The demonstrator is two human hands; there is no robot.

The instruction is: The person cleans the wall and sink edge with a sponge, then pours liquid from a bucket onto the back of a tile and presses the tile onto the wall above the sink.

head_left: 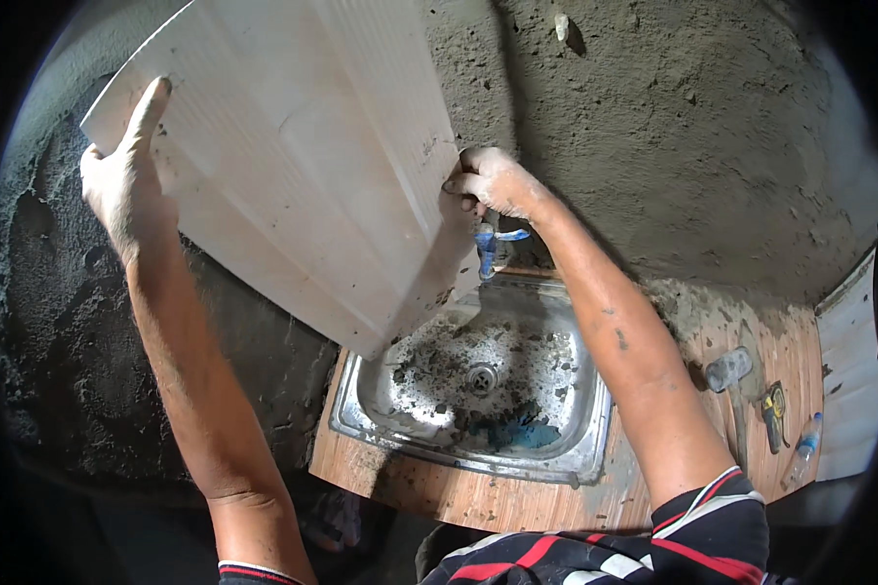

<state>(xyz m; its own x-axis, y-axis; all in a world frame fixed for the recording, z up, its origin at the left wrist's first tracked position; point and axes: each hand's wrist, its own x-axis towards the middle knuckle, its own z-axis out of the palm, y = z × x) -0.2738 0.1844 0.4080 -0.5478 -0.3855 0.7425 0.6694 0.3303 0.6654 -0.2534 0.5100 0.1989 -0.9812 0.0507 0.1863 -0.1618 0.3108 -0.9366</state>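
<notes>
A large pale tile (293, 146) with faint stripes is held up, tilted, between my two hands. My left hand (132, 190) grips its left edge, the thumb lying on the face and the fingers hidden behind. On the opposite edge my right hand (502, 183) is closed, fingers curled round the rim. The tile's lowest corner hangs over the left rim of a metal sink (595, 429) spattered with mortar. Just below my right hand, a blue tap (488, 252) sticks out from the wall.
Grey rough mortar covers the wall (692, 146), with a small pale lump (562, 27) stuck on it. To the sink's right, a wood-patterned counter (697, 317) bears a dusty glass (729, 370), a yellow-and-black tool (774, 417) and a plastic bottle (805, 448). A pale panel (853, 370) borders the counter.
</notes>
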